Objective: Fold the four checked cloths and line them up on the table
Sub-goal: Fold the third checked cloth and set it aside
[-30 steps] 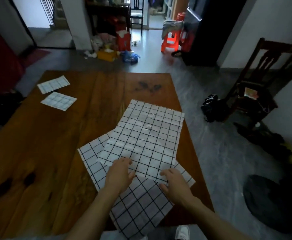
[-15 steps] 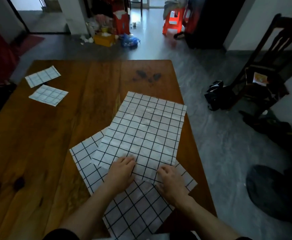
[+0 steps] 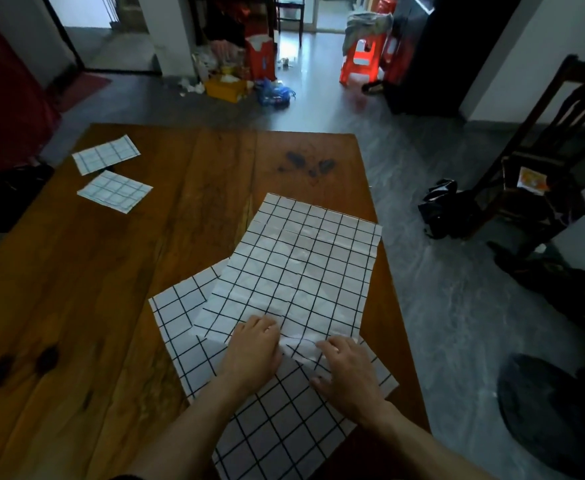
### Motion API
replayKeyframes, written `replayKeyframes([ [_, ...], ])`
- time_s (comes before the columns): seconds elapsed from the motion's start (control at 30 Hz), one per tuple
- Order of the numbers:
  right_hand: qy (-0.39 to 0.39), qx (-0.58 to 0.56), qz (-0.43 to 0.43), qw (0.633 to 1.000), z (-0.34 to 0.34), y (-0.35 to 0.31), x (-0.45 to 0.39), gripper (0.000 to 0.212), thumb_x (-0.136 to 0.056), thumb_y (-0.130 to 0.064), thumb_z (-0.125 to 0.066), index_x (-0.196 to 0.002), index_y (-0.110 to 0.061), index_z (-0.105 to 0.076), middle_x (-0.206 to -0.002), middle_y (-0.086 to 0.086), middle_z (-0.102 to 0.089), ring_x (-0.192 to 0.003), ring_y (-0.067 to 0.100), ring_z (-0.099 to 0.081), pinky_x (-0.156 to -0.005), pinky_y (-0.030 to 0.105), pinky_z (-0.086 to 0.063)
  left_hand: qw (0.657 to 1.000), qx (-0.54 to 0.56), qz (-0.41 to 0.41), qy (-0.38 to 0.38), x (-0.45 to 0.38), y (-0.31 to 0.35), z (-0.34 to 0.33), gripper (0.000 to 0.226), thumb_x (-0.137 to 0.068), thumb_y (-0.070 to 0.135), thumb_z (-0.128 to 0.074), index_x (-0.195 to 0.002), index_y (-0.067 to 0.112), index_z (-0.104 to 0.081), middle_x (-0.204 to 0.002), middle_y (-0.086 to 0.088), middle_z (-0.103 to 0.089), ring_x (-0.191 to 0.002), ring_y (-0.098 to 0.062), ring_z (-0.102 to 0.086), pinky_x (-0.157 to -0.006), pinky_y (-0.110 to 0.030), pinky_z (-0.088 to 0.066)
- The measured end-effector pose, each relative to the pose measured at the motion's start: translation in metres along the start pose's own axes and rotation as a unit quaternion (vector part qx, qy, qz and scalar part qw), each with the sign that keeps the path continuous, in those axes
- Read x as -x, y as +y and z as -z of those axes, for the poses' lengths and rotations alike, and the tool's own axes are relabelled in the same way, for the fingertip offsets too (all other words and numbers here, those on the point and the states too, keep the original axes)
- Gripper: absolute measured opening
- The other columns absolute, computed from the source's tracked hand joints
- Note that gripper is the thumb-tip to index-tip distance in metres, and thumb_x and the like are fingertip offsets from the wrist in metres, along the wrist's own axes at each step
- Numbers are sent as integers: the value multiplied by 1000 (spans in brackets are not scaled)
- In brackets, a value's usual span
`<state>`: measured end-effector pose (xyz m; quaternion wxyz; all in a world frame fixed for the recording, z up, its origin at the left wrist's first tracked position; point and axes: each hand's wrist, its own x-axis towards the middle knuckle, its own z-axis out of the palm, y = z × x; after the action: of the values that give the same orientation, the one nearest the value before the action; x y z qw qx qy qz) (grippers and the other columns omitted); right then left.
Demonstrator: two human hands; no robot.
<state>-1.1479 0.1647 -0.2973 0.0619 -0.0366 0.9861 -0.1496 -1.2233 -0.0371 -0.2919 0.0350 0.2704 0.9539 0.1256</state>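
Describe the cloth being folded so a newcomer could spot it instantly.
On the wooden table, look at the near right corner, where two open checked cloths overlap. It is the upper cloth, its near edge under the left hand and right hand, unlike the small folded cloths far left.

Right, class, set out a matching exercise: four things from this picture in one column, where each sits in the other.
1. top unfolded black-and-white checked cloth
2. two small folded checked cloths
3. orange plastic stool
4. dark wooden chair

A. far left of the wooden table
B. on the floor beyond the table
C. under both hands
D. right of the table

Pairs: 1-C, 2-A, 3-B, 4-D
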Motion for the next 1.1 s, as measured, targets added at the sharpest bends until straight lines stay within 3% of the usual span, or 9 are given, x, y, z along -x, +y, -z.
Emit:
replayKeyframes([
  [0.13,45,-1,-2,999,12,-9,-3,48,-81,-49,-66,-123,-30,-53,-119,-10,-54,-111,11,-50,-95,27,-40,999,32,-9,37,0,11,29,15,-88,36,-51,-94,24,-57,-102,6,-58,-95,-13,-49,-85,-30,-43],
  [0.27,107,-17,-30,994,30,-9,1,37,-71,-16,-80,-103,-27,-65,-97,-10,-61,-90,9,-56,-81,25,-46,994,65,-51,65,7,18,51,12,-92,33,-49,-95,23,-53,-101,6,-54,-93,-13,-46,-84,-30,-43],
  [0.33,126,0,-38,991,38,-5,9,30,-70,-11,-81,-91,-27,-68,-86,-11,-61,-79,7,-54,-73,27,-50,991,82,-76,79,16,16,49,12,-88,33,-54,-96,24,-54,-99,7,-56,-91,-12,-47,-80,-29,-46],
  [0.47,163,8,-39,986,53,3,38,19,-73,-9,-78,-82,-24,-69,-79,-9,-62,-70,5,-53,-62,26,-51,995,54,-82,33,41,-7,27,40,-68,38,-76,-101,27,-58,-114,7,-61,-104,-15,-55,-84,-32,-48],
  [0.6,126,-5,-72,989,60,17,73,20,-77,-10,-75,-92,-24,-72,-90,-8,-64,-82,11,-57,-71,29,-52,997,7,-50,57,54,-14,23,36,-57,12,-86,-82,23,-63,-96,4,-66,-84,-18,-59,-70,-32,-46],
  [0.77,142,-18,-71,987,71,23,109,11,-91,-18,-66,-98,-22,-74,-94,-7,-66,-83,6,-54,-76,20,-45,996,-3,-41,80,71,3,44,26,-68,18,-85,-73,27,-61,-73,10,-60,-65,-13,-54,-63,-29,-42],
  [0.93,148,-37,-90,984,65,37,154,13,-94,-24,-61,-100,-26,-72,-96,-8,-65,-84,8,-57,-74,22,-45,998,3,20,61,117,26,61,19,-78,21,-77,-79,30,-60,-77,12,-61,-68,-8,-55,-69,-31,-52],
  [1.03,154,-74,-81,982,55,38,184,12,-94,-23,-61,-97,-26,-72,-92,-8,-64,-82,5,-54,-70,14,-37,997,20,43,57,161,46,71,16,-81,21,-74,-83,30,-62,-81,13,-60,-72,-4,-54,-70,-27,-53],
  [1.1,151,-91,-67,982,51,40,200,11,-94,-23,-61,-94,-26,-71,-92,-9,-64,-82,3,-53,-72,15,-40,996,30,53,59,188,55,75,18,-81,17,-74,-83,29,-61,-81,13,-60,-73,-3,-55,-68,-27,-54],
])
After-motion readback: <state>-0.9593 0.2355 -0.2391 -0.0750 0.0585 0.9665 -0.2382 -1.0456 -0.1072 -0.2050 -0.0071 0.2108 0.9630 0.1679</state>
